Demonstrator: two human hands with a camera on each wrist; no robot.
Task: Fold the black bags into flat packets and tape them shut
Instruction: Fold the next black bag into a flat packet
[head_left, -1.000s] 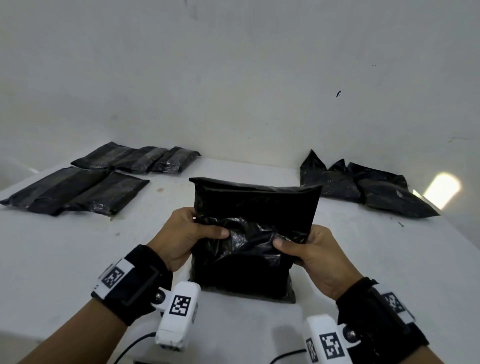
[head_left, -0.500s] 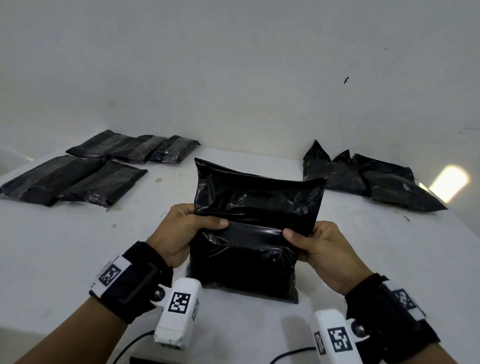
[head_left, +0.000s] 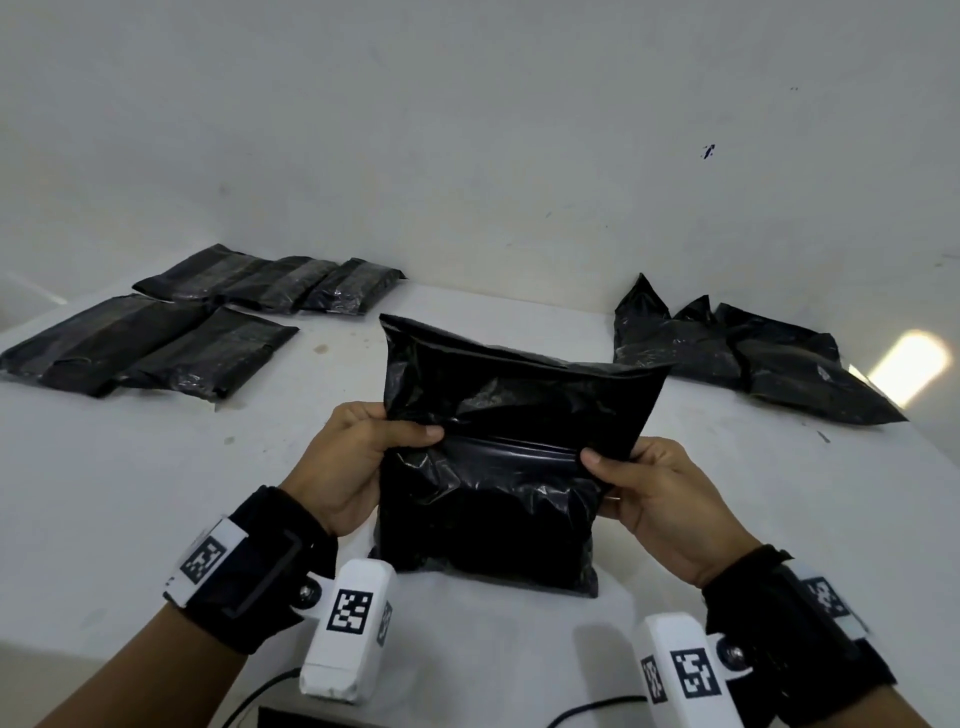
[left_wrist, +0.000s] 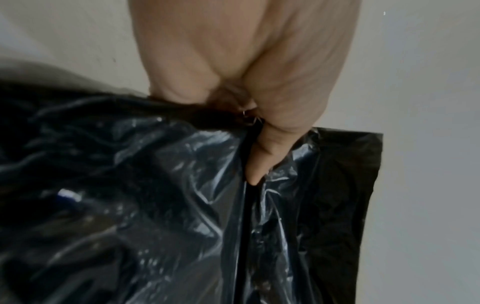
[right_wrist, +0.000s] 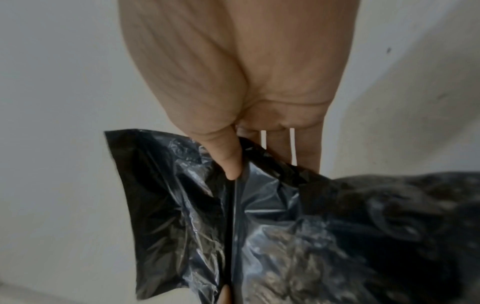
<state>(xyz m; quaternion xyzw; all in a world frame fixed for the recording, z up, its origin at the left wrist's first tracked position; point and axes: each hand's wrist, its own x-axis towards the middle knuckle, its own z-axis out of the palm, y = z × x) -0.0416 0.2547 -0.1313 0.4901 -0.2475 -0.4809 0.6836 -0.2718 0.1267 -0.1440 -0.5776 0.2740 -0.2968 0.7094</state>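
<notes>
A filled black bag stands upright on the white table in front of me, its empty top flap rising above a horizontal crease. My left hand pinches the bag's left edge at the crease, thumb in front, fingers behind. My right hand pinches the right edge at the same height. The wrist views show each thumb pressed on the glossy black plastic. No tape is in view.
Several flat black packets lie at the back left of the table. A pile of loose filled black bags lies at the back right by the wall. Cables run off the near table edge.
The bag's top flap has risen more upright and the crumpled middle has pulled into a straight crease between my thumbs. Both hands keep their grip at the sides.
</notes>
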